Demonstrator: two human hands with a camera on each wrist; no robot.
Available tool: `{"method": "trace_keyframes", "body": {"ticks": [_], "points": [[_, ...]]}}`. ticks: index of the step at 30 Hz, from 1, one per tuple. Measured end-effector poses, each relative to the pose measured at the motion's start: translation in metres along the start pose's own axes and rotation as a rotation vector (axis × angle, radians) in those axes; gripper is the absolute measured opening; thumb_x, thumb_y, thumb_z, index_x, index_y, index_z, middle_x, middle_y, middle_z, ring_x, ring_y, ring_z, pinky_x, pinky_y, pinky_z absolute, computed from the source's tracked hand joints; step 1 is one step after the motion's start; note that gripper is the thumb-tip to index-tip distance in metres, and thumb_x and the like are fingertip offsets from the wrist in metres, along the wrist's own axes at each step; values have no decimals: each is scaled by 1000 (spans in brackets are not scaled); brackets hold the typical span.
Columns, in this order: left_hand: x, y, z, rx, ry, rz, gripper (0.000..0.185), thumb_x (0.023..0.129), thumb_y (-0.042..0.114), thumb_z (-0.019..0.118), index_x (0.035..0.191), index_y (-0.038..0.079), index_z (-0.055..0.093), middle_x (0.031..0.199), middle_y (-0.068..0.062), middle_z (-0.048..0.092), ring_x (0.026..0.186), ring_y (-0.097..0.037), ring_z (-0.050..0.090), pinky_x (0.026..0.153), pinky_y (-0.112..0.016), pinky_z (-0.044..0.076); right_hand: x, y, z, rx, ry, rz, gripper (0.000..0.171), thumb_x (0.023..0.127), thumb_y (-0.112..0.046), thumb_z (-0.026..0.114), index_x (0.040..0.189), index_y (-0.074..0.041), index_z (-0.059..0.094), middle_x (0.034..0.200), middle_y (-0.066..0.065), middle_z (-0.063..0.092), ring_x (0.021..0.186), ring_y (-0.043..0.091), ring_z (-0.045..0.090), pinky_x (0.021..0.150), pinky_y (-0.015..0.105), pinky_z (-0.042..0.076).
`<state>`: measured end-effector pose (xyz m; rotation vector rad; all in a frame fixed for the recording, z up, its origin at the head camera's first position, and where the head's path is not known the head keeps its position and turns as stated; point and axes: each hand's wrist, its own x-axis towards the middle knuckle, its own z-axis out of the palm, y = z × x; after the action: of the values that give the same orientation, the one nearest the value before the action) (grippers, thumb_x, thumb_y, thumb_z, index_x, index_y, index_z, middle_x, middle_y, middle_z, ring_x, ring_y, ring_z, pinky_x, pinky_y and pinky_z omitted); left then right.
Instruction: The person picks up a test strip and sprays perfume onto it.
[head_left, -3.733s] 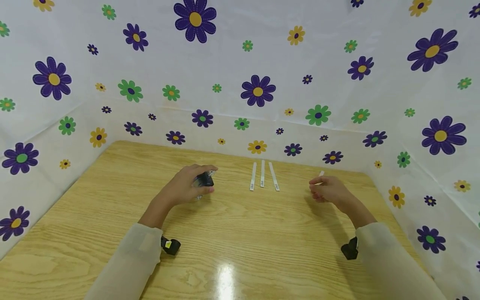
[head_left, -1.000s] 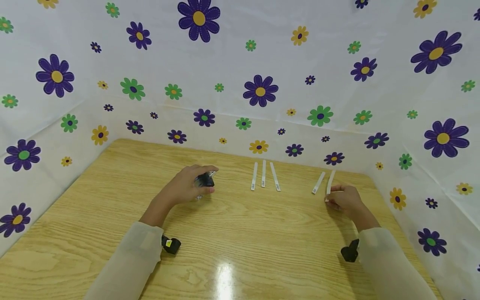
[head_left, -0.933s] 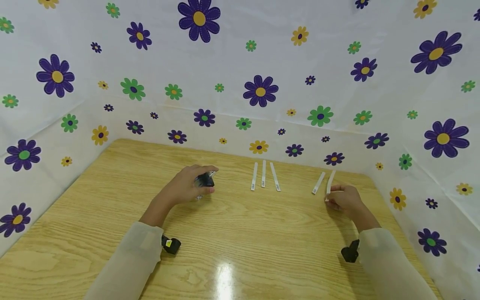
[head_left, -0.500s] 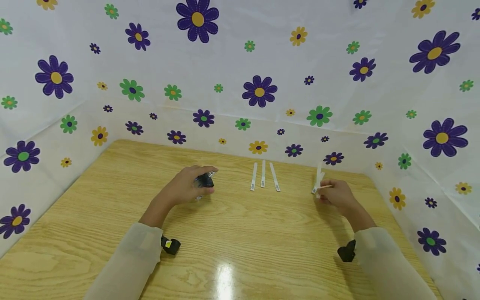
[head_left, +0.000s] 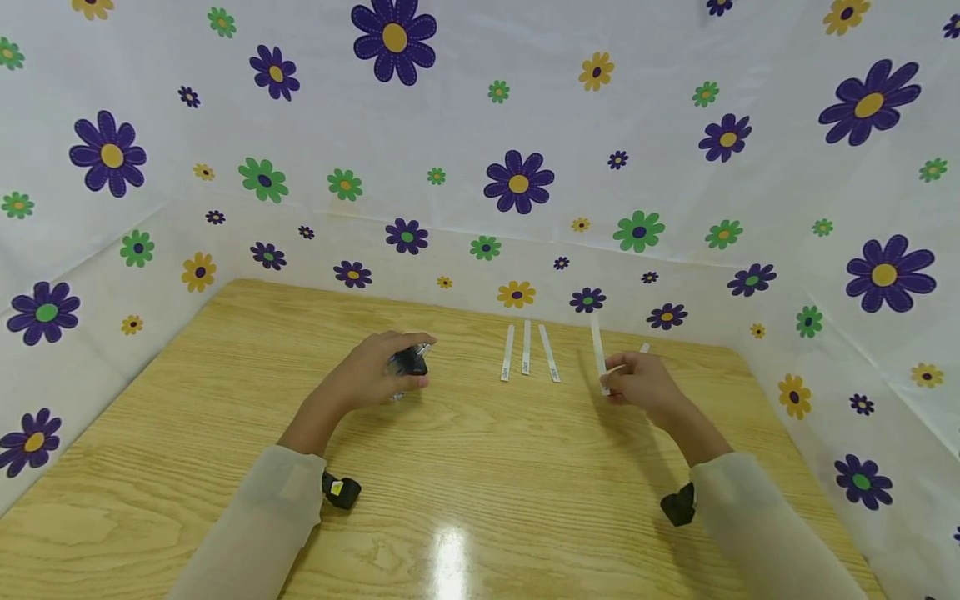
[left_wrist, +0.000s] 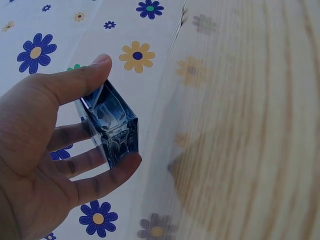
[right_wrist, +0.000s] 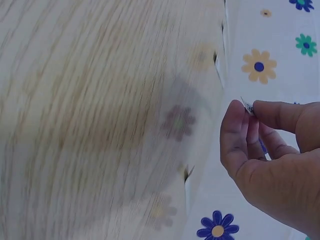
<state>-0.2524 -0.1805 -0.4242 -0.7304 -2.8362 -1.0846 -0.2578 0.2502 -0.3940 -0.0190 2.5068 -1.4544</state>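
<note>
In the head view my left hand grips a dark blue glass perfume bottle, thumb on one side and fingers on the other. The left wrist view shows the faceted bottle between thumb and fingertips, above the table. My right hand pinches the lower end of a white paper test strip, which points up and away. Seen nearly end-on in the right wrist view, the strip sits between thumb and forefinger. Behind the right hand, the tip of another paper strip shows; the hand hides the rest.
Three white paper strips, a left one, a middle one and a right one, lie side by side near the back edge, small print at their near ends. Flower-printed sheeting walls the wooden table at back and sides.
My right hand has carried the pinched strip leftward, passing over the strip lying on the right and now partly covering it. The left hand and perfume bottle stay in place.
</note>
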Motion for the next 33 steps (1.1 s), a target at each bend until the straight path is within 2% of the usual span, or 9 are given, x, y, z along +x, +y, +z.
{"method": "trace_keyframes", "body": {"ticks": [12,19,24,33], "points": [[0,2,0,0,0,19,61,92,33,79,148,25,56,141,-14,57,130,-38,52,103,-59,45,-2,-13,28,-58,-62,-66,25,99,3,61,122,12,56,102,20,60,80,24,65,79,39,61],[-1,2,-1,-1,2,13,61,92,33,79,148,27,56,141,-14,57,130,-39,51,102,-60,45,-5,-19,40,-88,-102,-117,25,99,2,61,122,11,57,101,20,63,78,23,65,78,39,61],[0,2,0,7,3,22,62,92,32,79,148,24,56,141,-15,57,130,-40,51,102,-61,45,-10,-27,50,-84,-142,-137,22,100,0,61,121,9,59,102,19,64,81,24,66,78,40,61],[1,0,1,-2,-4,15,61,92,33,79,148,27,56,139,-14,58,126,-36,54,100,-57,47,-16,-41,73,-104,-194,-189,18,100,2,61,117,7,61,98,17,63,82,25,66,78,44,61]]}}
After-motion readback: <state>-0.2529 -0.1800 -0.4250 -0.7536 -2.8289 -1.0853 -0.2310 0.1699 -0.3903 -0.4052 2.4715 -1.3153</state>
